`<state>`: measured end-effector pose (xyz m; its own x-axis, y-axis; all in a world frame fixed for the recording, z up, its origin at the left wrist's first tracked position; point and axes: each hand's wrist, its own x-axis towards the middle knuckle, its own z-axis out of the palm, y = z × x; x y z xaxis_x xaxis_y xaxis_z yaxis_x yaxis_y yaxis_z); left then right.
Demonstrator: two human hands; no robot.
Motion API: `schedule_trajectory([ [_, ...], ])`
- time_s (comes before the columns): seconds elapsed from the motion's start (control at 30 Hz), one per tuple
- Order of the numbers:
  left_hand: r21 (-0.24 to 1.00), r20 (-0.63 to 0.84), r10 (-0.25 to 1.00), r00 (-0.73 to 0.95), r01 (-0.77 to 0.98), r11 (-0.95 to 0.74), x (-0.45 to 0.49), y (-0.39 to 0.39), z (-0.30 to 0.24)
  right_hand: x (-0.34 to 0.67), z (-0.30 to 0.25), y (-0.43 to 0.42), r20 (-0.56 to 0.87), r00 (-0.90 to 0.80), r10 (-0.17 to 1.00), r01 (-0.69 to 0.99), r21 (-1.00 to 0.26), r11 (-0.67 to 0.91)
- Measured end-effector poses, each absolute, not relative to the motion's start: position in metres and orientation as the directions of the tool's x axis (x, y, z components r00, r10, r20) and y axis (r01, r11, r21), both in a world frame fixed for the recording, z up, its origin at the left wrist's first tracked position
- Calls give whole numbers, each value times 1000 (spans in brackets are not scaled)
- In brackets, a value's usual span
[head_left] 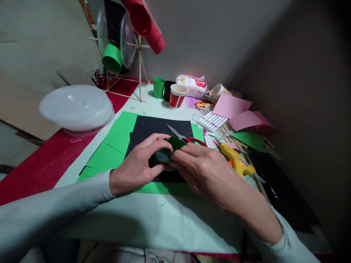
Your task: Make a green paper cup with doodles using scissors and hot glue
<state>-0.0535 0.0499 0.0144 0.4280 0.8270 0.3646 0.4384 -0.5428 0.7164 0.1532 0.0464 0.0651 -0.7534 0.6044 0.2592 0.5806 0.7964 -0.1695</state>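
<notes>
On a desk (123, 223) spread with pale sheeting, the left hand (138, 160) and right hand (204, 168) both grasp a curled green piece (177, 142) between their fingers, above black paper (161, 126). Red-handled scissors (179, 136) lie just beyond the right hand; a yellow glue gun (238, 160) rests to that hand's right.

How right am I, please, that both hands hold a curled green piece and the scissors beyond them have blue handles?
The head view shows red handles, not blue, on the scissors; the left hand and right hand hold the curled green piece.
</notes>
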Motion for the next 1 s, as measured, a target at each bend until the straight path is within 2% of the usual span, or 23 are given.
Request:
schedule_trajectory([
  [0.13,702,373,830,414,460,-544,-52,49,15,157,56,49,329,-683,653,579,-302,757],
  [0.33,688,362,838,409,489,-536,-52,49,14,157,51,49,363,-628,688,545,-427,722],
  [0.73,704,346,848,402,486,-518,-53,50,11,157,44,50,444,-587,677,522,-432,736],
  [0.83,742,331,865,377,462,-486,-51,50,12,156,46,49,471,-543,696,528,-453,718],
  [1.0,911,255,937,238,265,-315,-49,53,9,154,51,49,533,-375,758,584,-500,640],
])
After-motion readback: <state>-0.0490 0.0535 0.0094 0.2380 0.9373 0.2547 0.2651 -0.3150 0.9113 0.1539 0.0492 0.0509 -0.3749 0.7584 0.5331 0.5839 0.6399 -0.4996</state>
